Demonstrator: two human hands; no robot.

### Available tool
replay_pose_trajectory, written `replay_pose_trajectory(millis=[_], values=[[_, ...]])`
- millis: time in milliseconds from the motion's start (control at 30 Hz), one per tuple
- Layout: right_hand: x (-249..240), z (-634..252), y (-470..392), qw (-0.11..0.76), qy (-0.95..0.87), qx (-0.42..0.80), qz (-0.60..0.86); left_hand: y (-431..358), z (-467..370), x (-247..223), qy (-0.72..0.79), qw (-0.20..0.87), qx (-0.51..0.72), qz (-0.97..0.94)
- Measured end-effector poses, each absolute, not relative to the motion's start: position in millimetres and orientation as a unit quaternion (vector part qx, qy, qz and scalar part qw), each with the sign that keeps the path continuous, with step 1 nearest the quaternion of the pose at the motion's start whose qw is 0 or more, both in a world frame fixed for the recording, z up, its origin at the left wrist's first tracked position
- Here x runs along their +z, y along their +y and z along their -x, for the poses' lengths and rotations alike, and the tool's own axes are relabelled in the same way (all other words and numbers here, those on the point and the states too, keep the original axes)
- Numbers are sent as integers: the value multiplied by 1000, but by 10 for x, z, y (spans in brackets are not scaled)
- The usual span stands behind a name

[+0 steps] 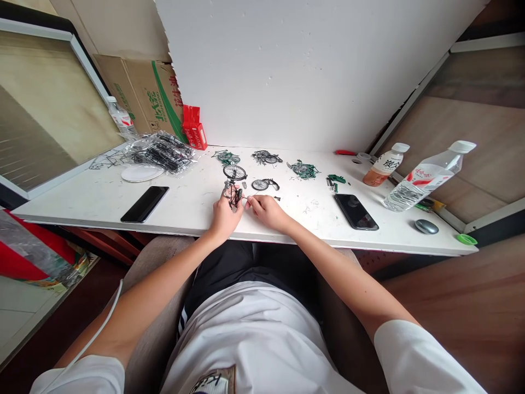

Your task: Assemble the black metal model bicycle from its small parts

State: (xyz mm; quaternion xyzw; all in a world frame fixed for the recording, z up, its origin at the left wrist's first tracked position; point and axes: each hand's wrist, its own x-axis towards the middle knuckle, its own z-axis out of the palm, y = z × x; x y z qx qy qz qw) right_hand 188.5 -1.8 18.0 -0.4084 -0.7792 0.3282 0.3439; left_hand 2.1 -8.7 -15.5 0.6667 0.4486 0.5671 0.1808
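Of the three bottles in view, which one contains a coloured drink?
The smaller bottle at right: its drink is brownish. The large bottle beside it and the left bottle, by the cardboard box, look colourless.

I remotely see white flat tabletop (188, 200): glossy black phone (145, 204) left, another (356, 212) right; between, black spoked-wheel piece (262, 185), green plastic part cluster (302, 169); far right, clear white-capped bottle (422, 183), grey oval mouse (426, 226).
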Motion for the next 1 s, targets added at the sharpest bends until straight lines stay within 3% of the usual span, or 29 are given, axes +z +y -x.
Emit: replay_pose_trajectory(millis=[133, 233, 367, 500, 567, 667, 833, 1000], values=[[152, -1848, -16, 372, -657, 546, 364, -96, -20, -164, 446, 164, 567, -673], [150, -1858, -14, 373, -650, 552, 365, -110, -23, -150, 451, 153, 557, -681], [212, -1915, -36, 343, -773, 331, 418, -118, -28, -116, 456, 180, 551, -675], [271, -1983, -53, 197, -875, 44, 441, -103, -30, -104, 455, 226, 556, -658], [281, -2001, -53, 137, -891, -38, 432, -100, -27, -107, 451, 235, 557, -656], [273, -2014, -47, 126, -899, -90, 411, -114, -19, -105, 455, 204, 549, -671], [234, -2020, -35, 161, -890, -71, 420, -163, -17, -82, 452, 174, 540, -688], [234, -1948, -73, 291, -856, 126, 408, -180, -11, -58, 435, 172, 555, -688]])
